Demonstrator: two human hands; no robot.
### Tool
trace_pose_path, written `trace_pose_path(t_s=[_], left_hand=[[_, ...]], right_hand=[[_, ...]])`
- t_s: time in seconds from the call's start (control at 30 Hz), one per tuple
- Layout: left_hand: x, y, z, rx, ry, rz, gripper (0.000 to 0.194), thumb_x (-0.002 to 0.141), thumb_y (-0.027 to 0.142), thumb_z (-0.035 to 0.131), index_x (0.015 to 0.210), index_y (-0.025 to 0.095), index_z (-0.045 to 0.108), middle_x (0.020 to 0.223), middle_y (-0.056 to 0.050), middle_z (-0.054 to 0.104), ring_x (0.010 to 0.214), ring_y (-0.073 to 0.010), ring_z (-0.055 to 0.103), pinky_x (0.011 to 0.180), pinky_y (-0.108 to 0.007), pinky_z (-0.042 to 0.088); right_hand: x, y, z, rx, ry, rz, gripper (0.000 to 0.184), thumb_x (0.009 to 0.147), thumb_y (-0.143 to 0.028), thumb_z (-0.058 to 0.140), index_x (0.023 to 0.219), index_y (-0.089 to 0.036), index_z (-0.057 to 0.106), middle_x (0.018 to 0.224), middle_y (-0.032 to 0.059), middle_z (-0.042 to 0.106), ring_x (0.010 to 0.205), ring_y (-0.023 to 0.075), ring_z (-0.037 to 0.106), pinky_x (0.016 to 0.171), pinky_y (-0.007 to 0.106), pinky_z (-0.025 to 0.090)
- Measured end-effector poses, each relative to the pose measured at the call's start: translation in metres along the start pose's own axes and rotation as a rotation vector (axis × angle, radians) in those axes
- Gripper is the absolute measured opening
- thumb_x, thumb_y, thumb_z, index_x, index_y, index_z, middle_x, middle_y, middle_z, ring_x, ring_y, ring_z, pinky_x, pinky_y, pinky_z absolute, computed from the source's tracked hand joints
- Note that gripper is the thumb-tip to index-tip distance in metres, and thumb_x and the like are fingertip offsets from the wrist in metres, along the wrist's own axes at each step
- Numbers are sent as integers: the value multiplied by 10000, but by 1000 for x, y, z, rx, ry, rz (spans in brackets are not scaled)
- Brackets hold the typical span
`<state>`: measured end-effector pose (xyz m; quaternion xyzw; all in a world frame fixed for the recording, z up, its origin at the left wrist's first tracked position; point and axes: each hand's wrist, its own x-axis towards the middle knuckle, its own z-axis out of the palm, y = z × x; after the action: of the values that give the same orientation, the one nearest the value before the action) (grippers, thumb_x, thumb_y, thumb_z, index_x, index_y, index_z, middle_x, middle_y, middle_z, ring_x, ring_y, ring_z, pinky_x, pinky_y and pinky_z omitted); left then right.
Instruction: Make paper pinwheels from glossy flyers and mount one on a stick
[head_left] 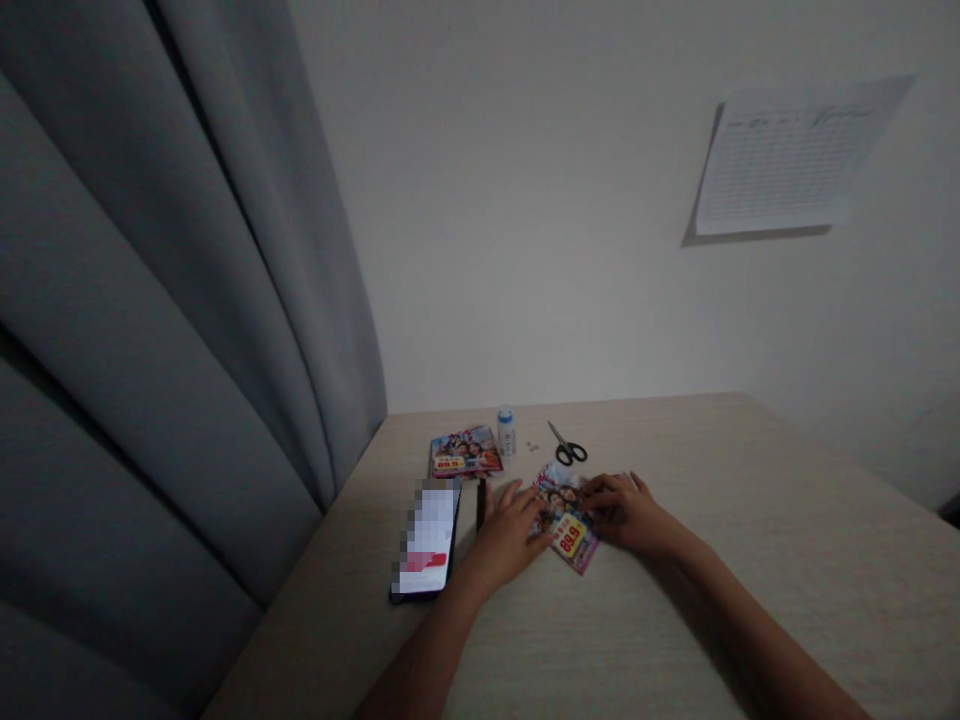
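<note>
Fingers are brought in on both sides of the printed leaflet [576, 555], which is laid slantwise between the hands: its left side is covered by the loosely spread fingertips of the left hand [510, 530], while its right edge is met by the bent fingers of the right hand [630, 510]; whether that edge is pinched or only touched cannot be told.

From the far left, then: the side is filled by a grey curtain [187, 250]. Next, a smartphone [431, 535], lit and partly masked on screen, is laid near the left hand. Beyond it a stack of similar leaflets [466, 450] is set, and a slim dark object [481, 498], too hidden to be named, is glimpsed right beside the left hand. A small blue-capped bottle [507, 435] is stood upright by the stack, followed by tiny pale bits [532, 446] and black-handled scissors [568, 450], both left untouched. High on the right, a lined paper form [787, 160] is fixed to the wall [525, 200].

By the look of it, the single leaflet is being steadied and adjusted two-handed. For the next move, firm left pressure and a sure fingertip purchase on the right edge seem called for.
</note>
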<state>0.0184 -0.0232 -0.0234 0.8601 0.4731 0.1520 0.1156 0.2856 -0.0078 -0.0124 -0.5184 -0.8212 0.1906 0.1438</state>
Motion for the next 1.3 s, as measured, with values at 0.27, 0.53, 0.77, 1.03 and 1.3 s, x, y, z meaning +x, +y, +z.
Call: trace_pose_path(t_s=[0.27,0.53,0.77,1.03,1.3], left_hand=[[-1,16,1,37,6,40,436,966,328,531,1400,333,495,1499,-41,485,1438,-288,333,1198,-644,146],[-3,17,-6,-49,-58,98,577,892,482,643,1435,372,480,1484,-35,515,1404,-289,395,1194,-664,65],[1,6,-14,-145,-48,78,466,814,504,737,1262,404,655,1391,11,615,1321,-253,496,1230,-546,-11],[7,2,-9,-170,-10,39,446,772,499,776,1203,422,692,1319,18,666,1271,-261,523,1215,-564,-23],[10,0,-8,-163,-1,32,402,772,500,777,1161,420,716,1276,19,695,1207,-257,568,1209,-581,-13]], right_hand=[[-2,10,-2,50,-84,29,598,604,-360,855,1181,-405,704,1419,46,548,1338,360,440,1139,681,71],[-1,7,-5,28,-72,-6,528,621,-373,859,1132,-389,729,1408,48,588,1337,361,437,1127,696,37],[1,9,-5,37,-100,-12,509,626,-446,860,1116,-398,734,1382,39,612,1330,364,441,1109,701,18],[0,7,-6,25,-113,-40,508,618,-529,862,1102,-435,739,1391,30,602,1322,362,434,1119,661,34],[3,9,-1,37,-88,-41,431,646,-497,852,1058,-415,758,1340,22,630,1291,328,457,1129,592,126]])
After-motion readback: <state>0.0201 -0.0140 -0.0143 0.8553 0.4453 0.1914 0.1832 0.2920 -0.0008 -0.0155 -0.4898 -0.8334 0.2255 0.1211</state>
